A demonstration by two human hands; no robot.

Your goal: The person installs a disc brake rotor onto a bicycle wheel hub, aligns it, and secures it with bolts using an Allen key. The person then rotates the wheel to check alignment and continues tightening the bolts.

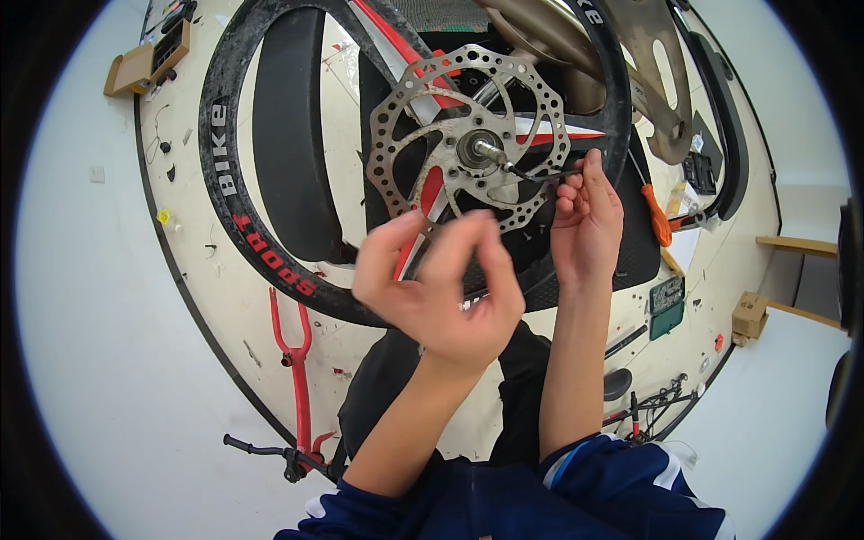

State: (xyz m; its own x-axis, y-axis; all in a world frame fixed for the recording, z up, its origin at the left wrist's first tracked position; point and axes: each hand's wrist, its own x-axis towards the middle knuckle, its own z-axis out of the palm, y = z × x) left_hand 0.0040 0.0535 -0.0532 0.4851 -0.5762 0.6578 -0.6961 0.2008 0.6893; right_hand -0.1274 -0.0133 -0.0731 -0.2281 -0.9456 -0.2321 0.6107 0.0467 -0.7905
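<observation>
In the right hand [587, 225], I kept a thin dark rod [551, 176] pinched between thumb and fingers. Left of this grip, the rod reached the axle [489, 152], centred in the brake disc [385, 157]. Lower left, the left hand [441, 301] was blurred, fingers curled; I could not tell its hold. Right of the grip lay an orange handle [658, 216].

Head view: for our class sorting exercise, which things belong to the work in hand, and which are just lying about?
In the work:
- wheel
- perforated disc
- axle
- thin dark rod, in the right hand's fingers

Apparently lying about:
- red forked frame
- orange-handled tool
- green case
- small cardboard box
</observation>
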